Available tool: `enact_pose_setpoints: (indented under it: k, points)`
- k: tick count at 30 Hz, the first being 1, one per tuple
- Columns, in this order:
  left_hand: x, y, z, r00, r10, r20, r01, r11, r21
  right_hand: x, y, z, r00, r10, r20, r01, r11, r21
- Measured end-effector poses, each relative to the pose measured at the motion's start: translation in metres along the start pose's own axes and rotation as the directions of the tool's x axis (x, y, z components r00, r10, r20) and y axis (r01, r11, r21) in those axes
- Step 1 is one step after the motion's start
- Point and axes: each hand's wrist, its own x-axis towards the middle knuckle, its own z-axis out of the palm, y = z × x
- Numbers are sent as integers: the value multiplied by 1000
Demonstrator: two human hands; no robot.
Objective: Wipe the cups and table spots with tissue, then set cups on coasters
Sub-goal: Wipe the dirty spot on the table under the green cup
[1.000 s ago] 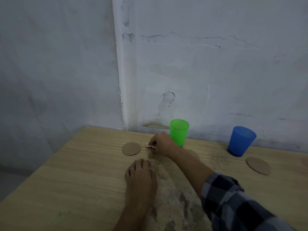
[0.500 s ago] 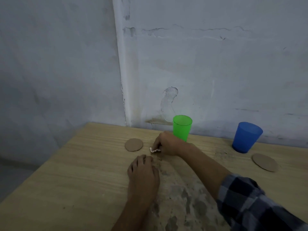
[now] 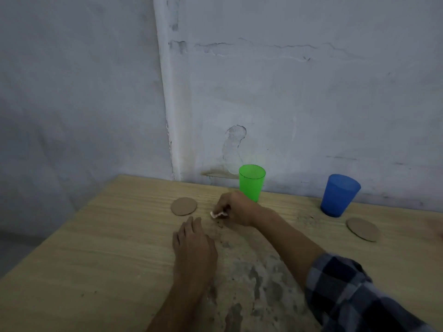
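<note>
**Tissue pressed to a counter spot beside the green cup**

Tissue [image 3: 217,214], a small white wad, is pinched in the right hand [image 3: 236,208], whose fingers are curled closed around it and bearing down on the counter [image 3: 100,248]. It sits just in front of the green cup [image 3: 251,182] and near the left coaster [image 3: 183,206], on the far end of a patch of dark, mottled stains [image 3: 249,271] that runs back toward the person. The grip looks low and tight so the wad can be rubbed against the wood; I judge this to be the spot-wiping step, with neither cup yet on a coaster.

The left hand [image 3: 193,245] lies flat and open on the counter, palm down, holding nothing. It probably serves as a brace while the other hand scrubs.

The blue cup [image 3: 340,195] stands upright well to the right, close to the wall [image 3: 311,104], with the right coaster [image 3: 363,229] just in front of it and apart from it. More grit shows on the wood to the left of that cup. A checked sleeve [image 3: 359,295] covers the right forearm.

The green cup stands just behind the wiping knuckles, so a wide stroke could knock it; the left coaster is clear of the stain.
</note>
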Motion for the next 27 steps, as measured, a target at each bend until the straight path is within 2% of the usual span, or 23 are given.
enact_pose_setpoints:
  k: [2,4,8,10,13,15,17,19,23,27]
  points:
    - [-1,0,1,1000,7,-27,-7,1000,-21,-1,-5,12,997,6,-75,-7,1000,-19]
    - [-2,1,2,998,19,-66,-22,999,-33,-6,-10,25,998,-13,-58,10,999,-47]
    - [-3,-1,4,991,54,-121,-58,998,-35,-12,-12,13,991,-89,95,91,996,-18]
    - [-3,-3,5,991,49,-121,-52,998,-24,-11,-10,4,991,-63,118,65,998,-10]
    - [-1,1,4,993,42,-107,-46,998,-39,-3,-2,-3,997,50,-58,-52,998,-34]
    - [1,3,2,995,35,-93,-40,998,-45,9,2,-1,976,148,-163,-159,986,-57]
    - [2,3,1,998,18,-66,-22,998,-59,19,-1,10,952,241,-189,-260,962,-85]
    - [2,3,1,998,17,-59,-21,998,-64,22,-5,23,941,269,-207,-302,942,-145]
    - [1,1,1,993,37,-116,-43,997,-58,10,-9,32,968,177,-178,-205,967,-152]
    - [3,-2,3,993,38,-107,-46,996,-70,-14,-16,22,997,66,-50,-70,994,-82]
